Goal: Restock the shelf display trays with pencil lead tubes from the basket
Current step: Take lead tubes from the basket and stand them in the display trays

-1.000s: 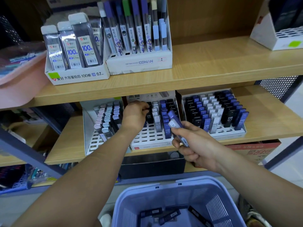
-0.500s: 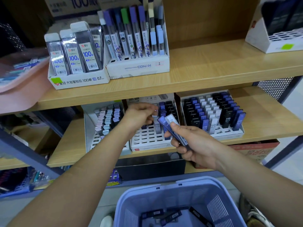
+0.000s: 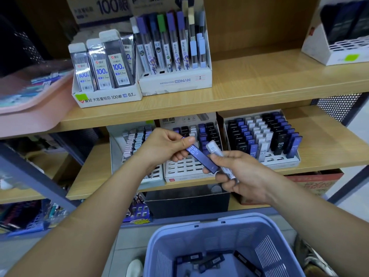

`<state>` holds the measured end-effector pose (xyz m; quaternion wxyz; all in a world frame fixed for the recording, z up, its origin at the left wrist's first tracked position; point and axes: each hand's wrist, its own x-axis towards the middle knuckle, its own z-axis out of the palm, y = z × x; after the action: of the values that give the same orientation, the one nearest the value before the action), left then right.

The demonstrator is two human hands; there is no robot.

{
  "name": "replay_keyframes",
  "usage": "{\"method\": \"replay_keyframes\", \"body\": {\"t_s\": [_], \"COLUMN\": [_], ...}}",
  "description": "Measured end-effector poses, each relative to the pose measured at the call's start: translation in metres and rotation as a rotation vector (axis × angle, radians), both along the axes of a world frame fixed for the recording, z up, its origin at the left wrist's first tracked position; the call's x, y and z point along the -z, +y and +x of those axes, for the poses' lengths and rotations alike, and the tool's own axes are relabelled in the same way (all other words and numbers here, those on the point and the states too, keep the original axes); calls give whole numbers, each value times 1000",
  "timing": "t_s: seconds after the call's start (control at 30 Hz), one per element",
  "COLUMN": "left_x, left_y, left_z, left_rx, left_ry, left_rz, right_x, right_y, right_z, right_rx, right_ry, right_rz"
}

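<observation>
Purple tube (image 3: 200, 157) in left hand (image 3: 166, 145), apparently

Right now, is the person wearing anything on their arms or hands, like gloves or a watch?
No. The left hand and right hand are bare, with no gloves or rings showing. The left forearm and right forearm are bare too: no sleeves, watch or bracelet up to the picture's edge.

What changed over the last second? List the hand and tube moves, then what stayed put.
The left hand pulled back out of the middle tray toward the right hand and now pinches the top of the blue tube, whose lower end is still in the right hand's fingers. Unchanged: the right hand keeps the white tube, and the basket sits where it was.
</observation>
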<state>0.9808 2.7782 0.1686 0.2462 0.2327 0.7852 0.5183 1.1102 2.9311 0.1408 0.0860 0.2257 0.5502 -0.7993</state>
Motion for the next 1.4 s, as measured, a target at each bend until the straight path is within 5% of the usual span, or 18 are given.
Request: {"method": "replay_keyframes", "body": {"t_s": [0.33, 0.53, 0.63, 1.03, 1.4], "left_x": [1, 15, 23, 29, 38], "left_y": [-8, -10, 2, 6, 15], "left_z": [-7, -19, -9, -36, -47], "left_rx": [20, -74, -23, -111, -70], "left_ry": [-72, 512, 577, 927, 865], "left_rz": [27, -325, -344, -579, -580], "right_x": [14, 2, -2, 9, 12], "right_y": [-3, 21, 34, 38, 30], "right_z": [-4, 2, 7, 6, -1], "right_rx": [-62, -108, -149, -63, -88], "right_ry": [-35, -85, -57, -65, -22], "right_rz": [282, 701, 856, 657, 458]}}
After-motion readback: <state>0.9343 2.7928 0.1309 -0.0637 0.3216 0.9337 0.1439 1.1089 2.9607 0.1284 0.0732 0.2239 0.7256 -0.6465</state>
